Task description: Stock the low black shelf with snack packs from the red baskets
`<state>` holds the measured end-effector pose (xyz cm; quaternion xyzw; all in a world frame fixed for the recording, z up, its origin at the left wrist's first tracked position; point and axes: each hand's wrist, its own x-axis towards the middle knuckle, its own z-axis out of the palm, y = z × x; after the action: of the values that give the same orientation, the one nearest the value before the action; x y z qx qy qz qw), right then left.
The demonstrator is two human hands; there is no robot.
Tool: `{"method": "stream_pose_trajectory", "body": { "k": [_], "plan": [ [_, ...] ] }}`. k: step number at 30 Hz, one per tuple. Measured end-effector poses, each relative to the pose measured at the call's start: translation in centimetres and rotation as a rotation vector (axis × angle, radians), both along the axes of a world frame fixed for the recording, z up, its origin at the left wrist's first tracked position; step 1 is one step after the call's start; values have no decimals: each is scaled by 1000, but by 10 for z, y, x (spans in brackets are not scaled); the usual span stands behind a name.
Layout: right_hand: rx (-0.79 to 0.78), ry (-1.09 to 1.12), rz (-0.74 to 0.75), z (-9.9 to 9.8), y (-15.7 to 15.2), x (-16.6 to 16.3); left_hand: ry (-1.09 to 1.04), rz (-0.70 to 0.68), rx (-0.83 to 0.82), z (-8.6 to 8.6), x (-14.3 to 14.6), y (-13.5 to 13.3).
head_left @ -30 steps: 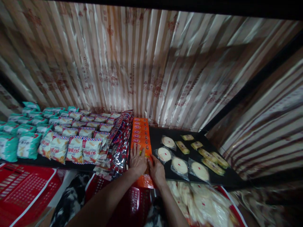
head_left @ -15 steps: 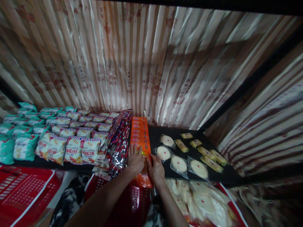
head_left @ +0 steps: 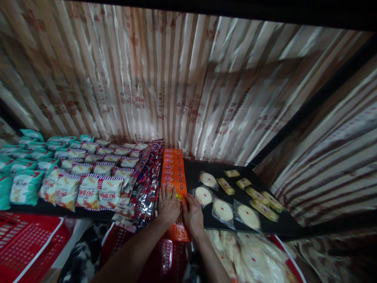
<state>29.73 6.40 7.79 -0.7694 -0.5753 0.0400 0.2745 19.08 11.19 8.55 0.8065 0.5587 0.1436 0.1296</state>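
Note:
My left hand (head_left: 168, 204) lies flat, fingers stretched, on the near end of a row of orange snack packets (head_left: 173, 169) on a black shelf (head_left: 282, 226). My right hand (head_left: 193, 212) rests beside it on the same row's right edge, fingers curled down onto the packets. The row runs away from me toward the striped curtain. One orange packet (head_left: 180, 232) hangs over the shelf's front edge under my wrists. Round white wafers in clear wrap (head_left: 224, 209) lie just right of my right hand.
Silver-red foil packs (head_left: 149, 184) and rows of white-red snack bags (head_left: 88, 188) and teal bags (head_left: 25, 186) fill the shelf's left. Small yellow packets (head_left: 260, 196) lie at right. Red baskets (head_left: 26, 243) stand below, one holding wafers (head_left: 253, 255). A striped curtain (head_left: 176, 86) backs the shelf.
Both hands stay on the near end of the orange row with barely any shift. The camera has moved slightly, so the shelf sits a little lower in view.

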Motion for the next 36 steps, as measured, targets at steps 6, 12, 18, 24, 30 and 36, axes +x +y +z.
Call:
{"method": "stream_pose_trajectory", "body": {
  "k": [6, 12, 18, 24, 30, 36],
  "plan": [
    [31, 10, 12, -4, 3, 2, -22, 7, 69, -7, 1, -1],
    [93, 24, -10, -10, 9, 3, -29, 16, 77, -6, 3, -1],
    [89, 74, 31, -17, 14, 1, -51, 22, 100, -6, 2, -2],
    [34, 149, 37, -13, 13, -1, -37, 18, 120, -10, 4, -2],
    [49, 183, 34, -14, 15, -1, -34, 17, 144, -15, 4, 0],
    [56, 198, 27, -18, 18, -2, -46, 13, 135, -17, 4, 1]
  ]
}}
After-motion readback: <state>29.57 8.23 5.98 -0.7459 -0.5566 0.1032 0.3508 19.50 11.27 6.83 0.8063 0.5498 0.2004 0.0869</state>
